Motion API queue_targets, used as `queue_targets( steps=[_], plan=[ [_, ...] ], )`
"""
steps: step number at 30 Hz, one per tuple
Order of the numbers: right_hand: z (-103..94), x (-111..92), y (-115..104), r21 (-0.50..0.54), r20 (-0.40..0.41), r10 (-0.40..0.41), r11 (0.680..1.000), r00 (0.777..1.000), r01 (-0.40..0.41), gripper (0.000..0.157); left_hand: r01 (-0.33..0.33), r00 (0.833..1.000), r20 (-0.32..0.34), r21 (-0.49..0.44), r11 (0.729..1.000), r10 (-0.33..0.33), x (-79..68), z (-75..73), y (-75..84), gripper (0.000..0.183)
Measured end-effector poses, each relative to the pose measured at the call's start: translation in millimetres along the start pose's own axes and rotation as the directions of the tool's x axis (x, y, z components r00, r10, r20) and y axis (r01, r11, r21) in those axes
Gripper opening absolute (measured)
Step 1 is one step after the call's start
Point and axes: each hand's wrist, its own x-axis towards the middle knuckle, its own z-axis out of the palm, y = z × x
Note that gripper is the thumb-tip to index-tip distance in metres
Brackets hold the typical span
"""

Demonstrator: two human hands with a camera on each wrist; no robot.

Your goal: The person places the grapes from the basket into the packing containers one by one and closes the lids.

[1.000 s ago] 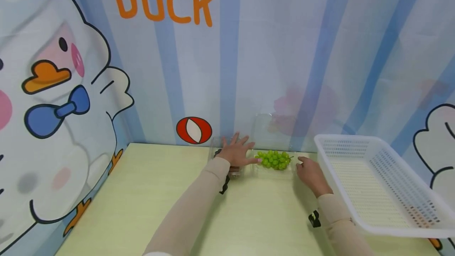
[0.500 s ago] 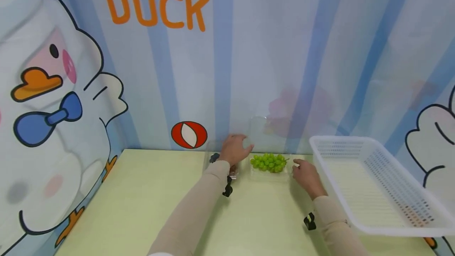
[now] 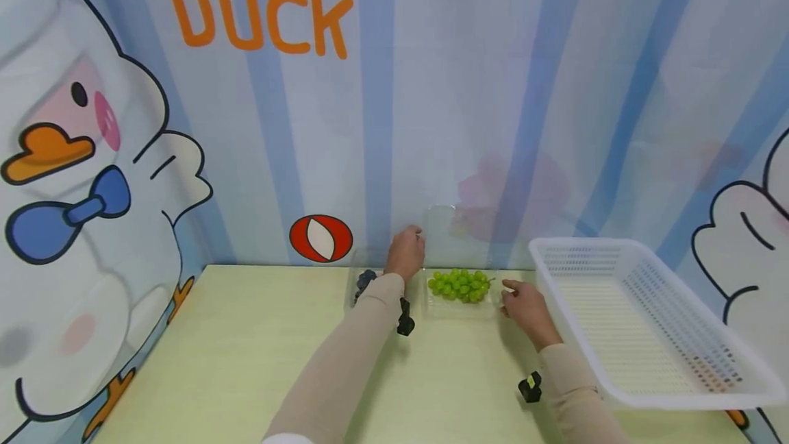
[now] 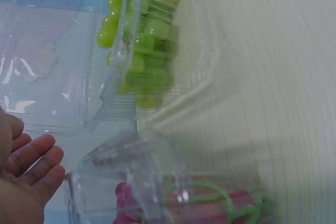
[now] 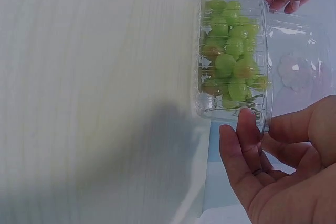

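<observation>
Green grapes [image 3: 459, 285] lie in a clear plastic box [image 5: 207, 109] whose lid [image 4: 47, 72] stands open against the backdrop. My right hand [image 3: 526, 307] pinches this box's right end, thumb at the rim and fingers on the side wall. My left hand [image 3: 407, 253] hovers at the back of a second clear box [image 4: 100, 187], its fingers [image 4: 39, 161] loosely extended beside the plastic. Inside the second box, dark round fruit [image 3: 365, 279] shows in the head view and a reddish-purple bunch with a green stem [image 4: 210, 203] in the left wrist view; my forearm partly hides it.
A white perforated plastic basket [image 3: 622, 341] stands on the right, close beside my right forearm. The pale wooden table [image 3: 259, 348] ends at a striped cartoon backdrop [image 3: 425, 88] right behind the boxes.
My left hand's spread fingers have drawn together, and the hand has turned and moved to the back edge of the second box. The right hand stays at the grape box. The head view has shifted slightly.
</observation>
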Motion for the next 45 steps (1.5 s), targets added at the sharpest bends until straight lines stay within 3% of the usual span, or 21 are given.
queue_targets(
  steps=[4,10,17,25,35,45],
  plan=[
    [1.4,-0.1,-0.2,0.019,0.001,0.008,1.0,1.0,-0.008,0.045,0.047,0.999,-0.021,-0.014,0.999,-0.047,1.8,0.9,1.6,0.03],
    [0.6,0.3,1.0,0.021,0.007,0.012,1.0,1.0,-0.012,0.046,0.062,0.998,-0.033,0.003,0.998,-0.062,3.7,0.9,3.8,0.025],
    [-2.5,1.6,1.5,0.044,0.002,0.016,0.999,1.0,-0.016,0.046,0.04,0.999,-0.031,-0.025,0.999,-0.041,1.2,-1.9,6.8,0.022],
    [-1.0,-0.1,3.7,0.203,0.044,0.037,0.978,0.998,-0.046,0.047,0.022,0.999,-0.034,0.001,1.0,-0.022,1.9,-3.0,4.7,0.016],
    [-3.0,-2.9,3.3,0.248,0.086,0.039,0.967,0.996,-0.059,0.049,-0.041,0.998,-0.044,0.023,0.999,0.042,2.7,-9.1,4.5,0.013],
    [-1.9,-2.5,4.8,0.253,0.078,0.047,0.965,0.996,-0.066,0.048,-0.065,0.997,0.039,-0.015,0.998,0.066,0.6,-14.5,4.5,0.012]
  ],
)
